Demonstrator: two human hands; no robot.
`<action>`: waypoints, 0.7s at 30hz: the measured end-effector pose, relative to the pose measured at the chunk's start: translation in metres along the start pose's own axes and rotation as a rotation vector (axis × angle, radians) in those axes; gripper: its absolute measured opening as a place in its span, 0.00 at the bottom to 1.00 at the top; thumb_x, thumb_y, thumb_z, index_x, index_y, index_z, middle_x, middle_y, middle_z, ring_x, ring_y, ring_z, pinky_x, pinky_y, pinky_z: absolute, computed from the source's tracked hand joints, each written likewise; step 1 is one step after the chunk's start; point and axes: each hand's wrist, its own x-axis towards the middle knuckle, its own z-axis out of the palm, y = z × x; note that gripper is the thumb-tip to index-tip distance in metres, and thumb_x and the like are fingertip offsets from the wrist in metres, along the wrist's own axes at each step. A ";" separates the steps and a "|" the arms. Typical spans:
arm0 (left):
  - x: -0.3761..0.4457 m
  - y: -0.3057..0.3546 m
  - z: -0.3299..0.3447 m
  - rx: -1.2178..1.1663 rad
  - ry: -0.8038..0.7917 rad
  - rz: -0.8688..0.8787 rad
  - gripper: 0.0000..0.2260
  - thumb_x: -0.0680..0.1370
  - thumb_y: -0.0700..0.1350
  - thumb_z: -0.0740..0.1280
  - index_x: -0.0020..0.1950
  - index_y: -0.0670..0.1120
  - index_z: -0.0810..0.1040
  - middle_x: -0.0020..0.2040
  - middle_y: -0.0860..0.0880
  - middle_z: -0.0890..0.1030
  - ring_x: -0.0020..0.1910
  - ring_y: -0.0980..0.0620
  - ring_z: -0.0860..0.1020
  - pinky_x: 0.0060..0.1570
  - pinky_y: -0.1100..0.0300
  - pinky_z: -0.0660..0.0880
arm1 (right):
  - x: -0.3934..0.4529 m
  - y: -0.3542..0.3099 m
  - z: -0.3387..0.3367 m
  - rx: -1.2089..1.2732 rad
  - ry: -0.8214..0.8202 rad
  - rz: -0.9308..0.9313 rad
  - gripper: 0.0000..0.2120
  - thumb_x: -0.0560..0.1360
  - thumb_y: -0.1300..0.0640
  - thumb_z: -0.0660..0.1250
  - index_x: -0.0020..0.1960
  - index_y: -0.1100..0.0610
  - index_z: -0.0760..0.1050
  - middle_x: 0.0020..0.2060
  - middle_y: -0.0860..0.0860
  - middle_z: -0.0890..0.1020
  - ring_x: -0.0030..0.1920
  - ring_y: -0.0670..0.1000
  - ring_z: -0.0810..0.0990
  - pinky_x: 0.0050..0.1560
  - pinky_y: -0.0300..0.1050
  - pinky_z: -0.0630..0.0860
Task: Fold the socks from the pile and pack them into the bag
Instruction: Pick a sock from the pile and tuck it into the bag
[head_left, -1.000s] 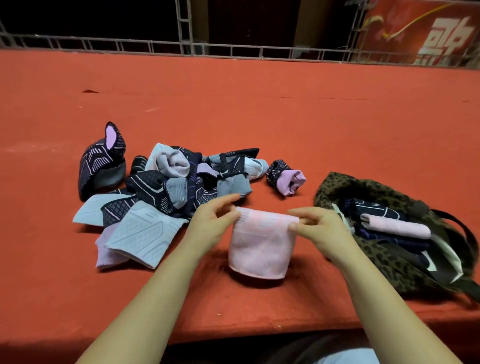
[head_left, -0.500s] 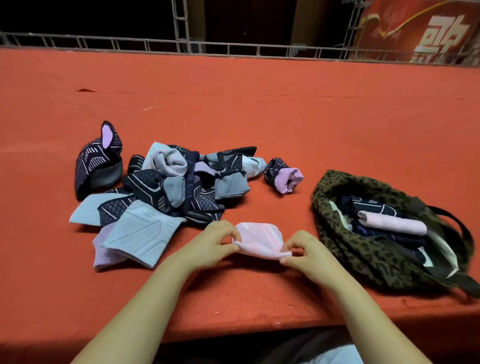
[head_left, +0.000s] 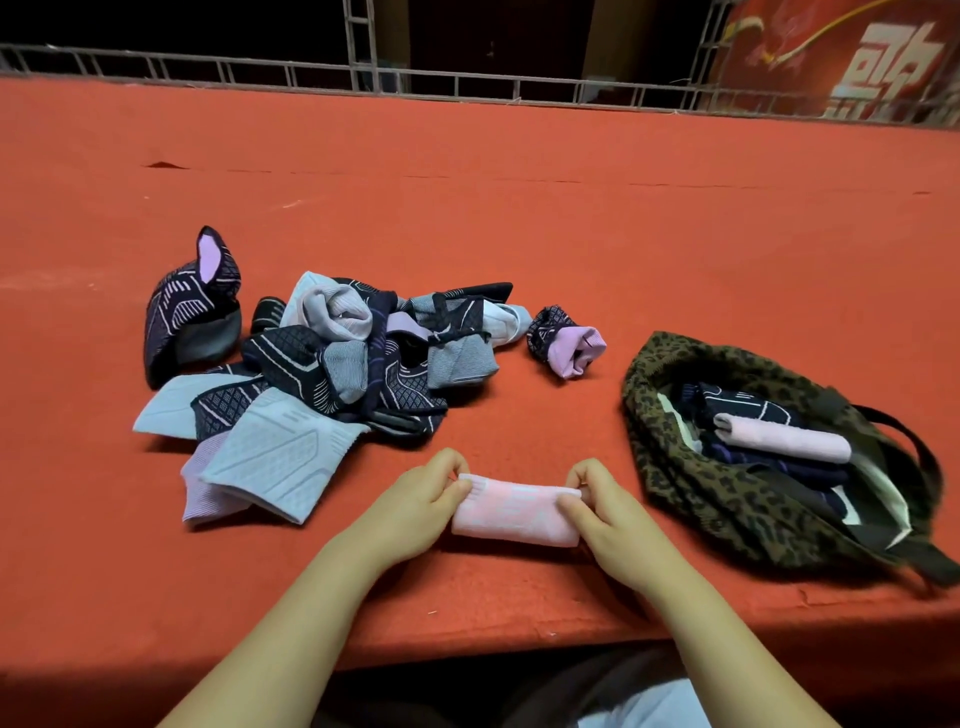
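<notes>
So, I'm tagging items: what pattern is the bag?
Leopard print, dark spots on olive-brown, on the bag; clearest in the head view.

A broad red-orange cloth surface (head_left: 519, 218) fills most of the view, running from the near edge to the far side. It has a small dark tear or flap (head_left: 165, 165) far on the left, and faint creases cross it further right. Along its far edge stands a grey metal railing (head_left: 467, 85) of thin bars, with an upright truss post (head_left: 362, 41) rising from it left of the middle. Behind the railing the space is dark. In the far right corner hangs a red banner (head_left: 857, 57) with large pale characters and a yellow line. Below the near edge, dark and pale clothing (head_left: 639, 701) shows.
</notes>
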 end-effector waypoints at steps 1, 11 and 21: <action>0.000 0.002 0.002 -0.006 0.027 -0.024 0.06 0.80 0.48 0.58 0.44 0.55 0.65 0.36 0.54 0.73 0.37 0.57 0.70 0.37 0.57 0.63 | 0.001 0.000 0.003 0.011 0.034 0.010 0.05 0.77 0.57 0.62 0.45 0.51 0.66 0.30 0.46 0.70 0.31 0.42 0.66 0.37 0.46 0.65; 0.010 -0.002 0.027 0.325 0.094 -0.312 0.18 0.76 0.62 0.60 0.59 0.54 0.75 0.57 0.52 0.75 0.62 0.49 0.69 0.63 0.53 0.63 | 0.023 0.004 0.026 -0.358 0.066 0.278 0.13 0.77 0.50 0.59 0.59 0.53 0.69 0.50 0.53 0.80 0.53 0.58 0.78 0.49 0.48 0.72; 0.007 0.008 0.050 0.251 -0.062 -0.243 0.21 0.75 0.61 0.62 0.62 0.51 0.74 0.72 0.52 0.64 0.75 0.50 0.54 0.72 0.48 0.46 | -0.001 -0.009 0.003 -0.455 -0.243 0.444 0.19 0.74 0.37 0.58 0.45 0.53 0.70 0.52 0.53 0.80 0.50 0.55 0.77 0.41 0.46 0.67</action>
